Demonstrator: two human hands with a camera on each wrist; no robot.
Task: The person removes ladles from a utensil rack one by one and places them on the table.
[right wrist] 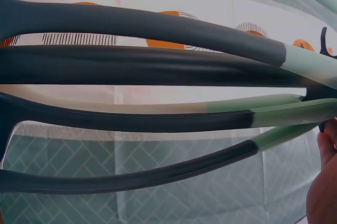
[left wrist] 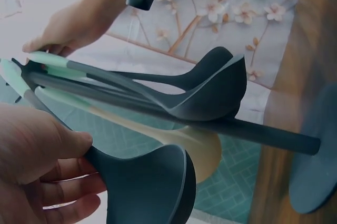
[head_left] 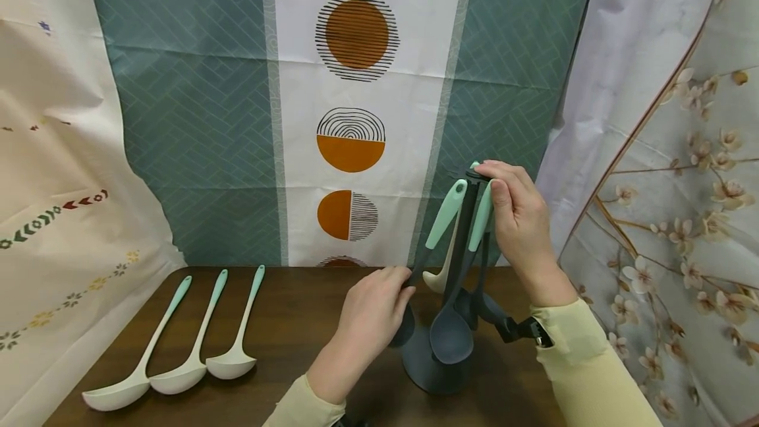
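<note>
My left hand [head_left: 375, 302] pinches a dark grey ladle with a mint handle tip just above its bowl [left wrist: 145, 184]. That tip reaches the hooks atop a dark utensil stand [head_left: 435, 377]; whether it is hooked there I cannot tell. My right hand [head_left: 520, 219] holds the top of the stand, fingers over it and thumb beside a mint handle. From the stand hang a dark spoon-like utensil [head_left: 452, 336] in front, further dark utensils, among them a ladle [left wrist: 202, 71], and a cream ladle [left wrist: 197, 153] behind the pole.
Three cream ladles with mint handles lie side by side on the brown table [head_left: 296, 335] at the left: a left one [head_left: 121, 394], a middle one [head_left: 178, 379] and a right one [head_left: 231, 366]. Patterned cloth [head_left: 196, 117] hangs behind, and flowered cloth [head_left: 670, 249] at the right.
</note>
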